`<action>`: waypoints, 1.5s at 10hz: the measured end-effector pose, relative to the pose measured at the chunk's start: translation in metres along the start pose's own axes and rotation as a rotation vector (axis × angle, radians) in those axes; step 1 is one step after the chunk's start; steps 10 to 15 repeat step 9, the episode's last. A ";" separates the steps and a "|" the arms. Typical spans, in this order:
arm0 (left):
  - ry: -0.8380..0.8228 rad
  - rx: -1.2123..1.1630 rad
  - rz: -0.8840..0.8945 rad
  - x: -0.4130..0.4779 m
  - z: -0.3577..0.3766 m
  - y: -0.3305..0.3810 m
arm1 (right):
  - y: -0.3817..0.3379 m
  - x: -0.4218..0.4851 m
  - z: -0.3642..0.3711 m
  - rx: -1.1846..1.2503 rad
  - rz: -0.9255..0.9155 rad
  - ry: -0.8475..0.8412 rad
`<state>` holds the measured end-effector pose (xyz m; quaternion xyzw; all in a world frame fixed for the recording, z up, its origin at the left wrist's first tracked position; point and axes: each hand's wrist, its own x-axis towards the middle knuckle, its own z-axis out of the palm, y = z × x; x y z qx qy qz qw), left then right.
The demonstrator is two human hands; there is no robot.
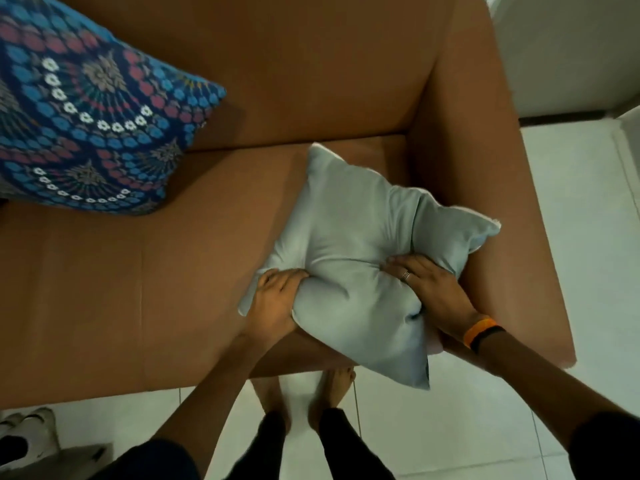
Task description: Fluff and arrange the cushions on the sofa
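Pressing into a pale grey cushion [360, 244] from both sides, the person's two hands sit at the centre-right of the frame, over the seat of a brown sofa [138, 271]. The left hand [277, 299] is clamped on the cushion's lower left edge, fingers dug into the fabric so that it bunches into deep folds. The right hand [429, 289] lies on the cushion's right side, fingers curled into the cover and gripping it; a ring [405, 275] shows on one finger and an orange and black wristband [483, 332] circles the wrist. The cushion is tilted, with one corner toward the sofa's backrest, another overlapping the armrest at the right, and its lowest corner hanging past the seat's front edge above the white tiled floor [571, 202]. A second cushion, blue with a patterned cover [86, 112], leans against the backrest in the upper left of the frame, well apart from the grey one. Bare feet [332, 393] stand on the tiles below the seat edge. White shoes [27, 434] lie at the lower left.
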<state>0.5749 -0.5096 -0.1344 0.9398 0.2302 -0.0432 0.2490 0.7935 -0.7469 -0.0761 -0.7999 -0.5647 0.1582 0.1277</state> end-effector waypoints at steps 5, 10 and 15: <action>0.092 -0.492 -0.209 0.102 -0.267 -0.013 | -0.007 0.158 -0.239 0.364 0.154 0.194; 0.315 -0.175 -0.254 0.175 -0.229 -0.013 | 0.005 0.245 -0.185 0.489 0.511 0.525; 0.315 -0.175 -0.254 0.175 -0.229 -0.013 | 0.005 0.245 -0.185 0.489 0.511 0.525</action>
